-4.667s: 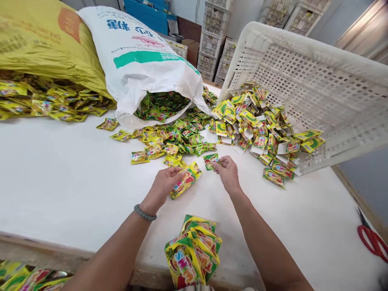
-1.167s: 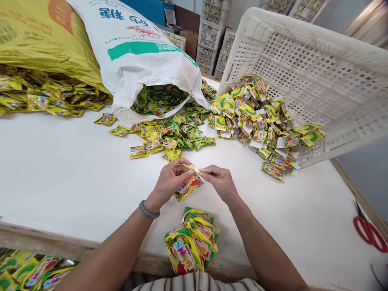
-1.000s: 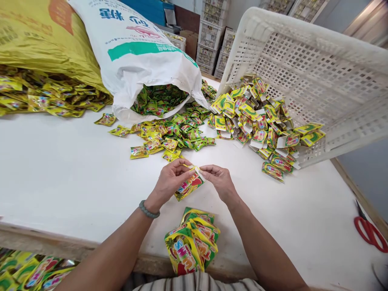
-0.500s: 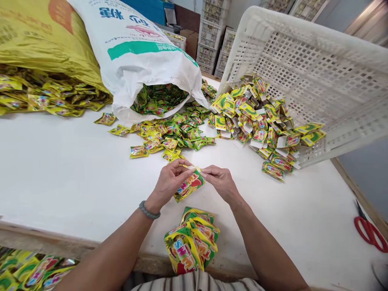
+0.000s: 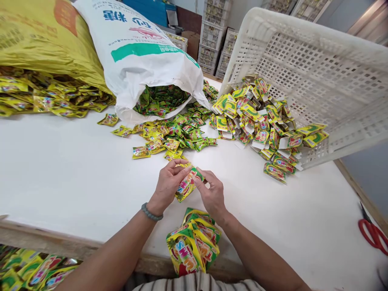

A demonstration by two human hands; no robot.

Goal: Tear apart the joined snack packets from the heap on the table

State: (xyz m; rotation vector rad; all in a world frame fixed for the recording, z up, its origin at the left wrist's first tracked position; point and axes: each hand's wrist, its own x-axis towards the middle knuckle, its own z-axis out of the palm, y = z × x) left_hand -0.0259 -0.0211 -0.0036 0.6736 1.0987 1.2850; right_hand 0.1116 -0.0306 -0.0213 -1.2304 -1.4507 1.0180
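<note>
Between my hands is a small yellow and green candy box [image 5: 185, 186] with fruit pictures, held tilted over the white table. My left hand [image 5: 170, 182] pinches its upper left side, thumb on the front. My right hand [image 5: 211, 190] grips its upper right corner, thumb pressed on the face. Nearer my body lies a fanned pile of larger yellow and green packs [image 5: 190, 242] at the table edge. Just beyond my hands are scattered small yellow wrapped sachets [image 5: 154, 143] and green sachets [image 5: 194, 135].
An open white sack [image 5: 157, 68] spills green sachets at the back. Left of it, a yellow sack [image 5: 57, 44] lies over yellow sachets. A tipped white crate [image 5: 303, 68] at right holds a heap of small cartons [image 5: 257, 117]. Red-handled scissors [image 5: 371, 232] lie far right.
My right hand has moved from pinching the box's top edge to wrapping its right corner, thumb now on the front. My left hand keeps its hold. The view has shifted slightly.
</note>
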